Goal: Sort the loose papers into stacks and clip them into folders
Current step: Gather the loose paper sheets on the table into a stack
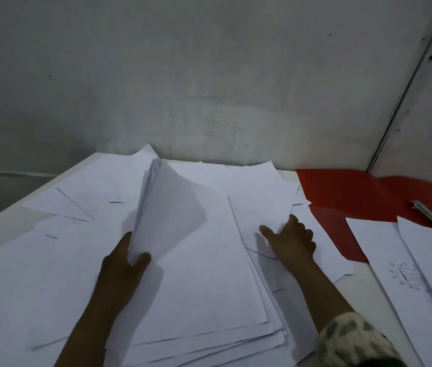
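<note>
The left hand (pixel 122 263) pinches a sheaf (pixel 156 207) of white sheets at its near edge, thumb on the right face, fingers (pixel 125 243) behind, so the sheaf stands tilted up and fans apart at the far end. The right hand (pixel 293 241) lies palm down with its fingers (pixel 268 230) spread and fairly straight, pressing a loose sheet (pixel 260 207) flat; it grasps nothing. A patterned sleeve (pixel 352 340) covers the right forearm near the bottom edge.

Between and beneath both hands lies a rough stack (pixel 204 287) of sheets, edges uneven, the corners splayed toward the viewer. More papers (pixel 64 205) are scattered left of the left hand and beyond it, covering most of the pale surface (pixel 0 226).

Right of the right hand a red folder (pixel 342 192) lies open and flat, its metal clip (pixel 428 214) exposed on the far right leaf. Two sheets (pixel 376 242) overlap the folder's near edge, resting partly on it and partly on the surface; they do not sit under the clip. One bears a faint drawing (pixel 405 276). A grey wall (pixel 209 75) rises behind the surface.
</note>
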